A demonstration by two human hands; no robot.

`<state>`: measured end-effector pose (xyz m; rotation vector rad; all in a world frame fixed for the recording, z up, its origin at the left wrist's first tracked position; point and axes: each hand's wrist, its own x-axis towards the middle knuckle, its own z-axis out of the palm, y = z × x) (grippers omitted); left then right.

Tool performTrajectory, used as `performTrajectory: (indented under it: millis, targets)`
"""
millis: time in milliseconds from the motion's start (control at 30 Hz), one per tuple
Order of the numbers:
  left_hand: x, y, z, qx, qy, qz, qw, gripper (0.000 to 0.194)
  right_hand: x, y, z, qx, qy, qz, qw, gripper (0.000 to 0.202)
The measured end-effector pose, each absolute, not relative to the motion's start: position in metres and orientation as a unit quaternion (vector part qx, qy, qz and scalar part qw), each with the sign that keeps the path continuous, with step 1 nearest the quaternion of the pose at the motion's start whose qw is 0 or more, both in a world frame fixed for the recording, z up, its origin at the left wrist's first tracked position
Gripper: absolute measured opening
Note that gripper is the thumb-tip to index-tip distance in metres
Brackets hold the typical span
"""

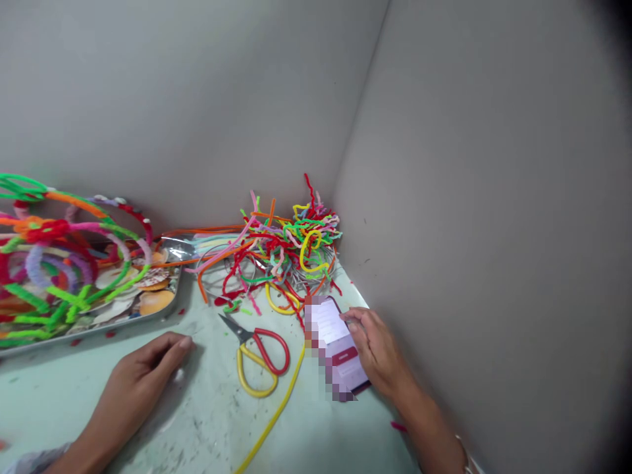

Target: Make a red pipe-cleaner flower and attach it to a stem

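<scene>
A phone [340, 339] with a lit screen lies on the table, part of it blurred out by pixels. At its right edge is my right hand [375, 345], with its fingertips at the screen and nothing gripped. My left hand [141, 382] rests on the table at the left, fingers curled in and thumb laid against them. No held thing shows in it. A small whitish bit [178, 376] is just under its thumb. Between the hands lie scissors [254, 352] with one red and one yellow handle. A yellow pipe cleaner [276, 421] runs along the table beside them.
A tangled heap of colourful pipe cleaners [296, 240] fills the corner against the grey partitions [197, 112]. At the left, a metal tray [123, 324] holds seashells [157, 303], with bent pipe-cleaner pieces [47, 230] over it. More yellow handles [276, 306] stick out under the heap.
</scene>
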<state>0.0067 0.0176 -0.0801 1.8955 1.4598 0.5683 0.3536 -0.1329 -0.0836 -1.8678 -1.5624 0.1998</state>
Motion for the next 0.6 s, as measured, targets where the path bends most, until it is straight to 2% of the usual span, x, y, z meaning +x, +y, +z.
performTrajectory:
  millis: [600]
  targets:
    - [0.0079,0.0157,-0.0781,0.718,0.567,0.218,0.338,0.049,0.3557,-0.1323,-0.0855,-0.719,-0.599,0.08,0.343,0.024]
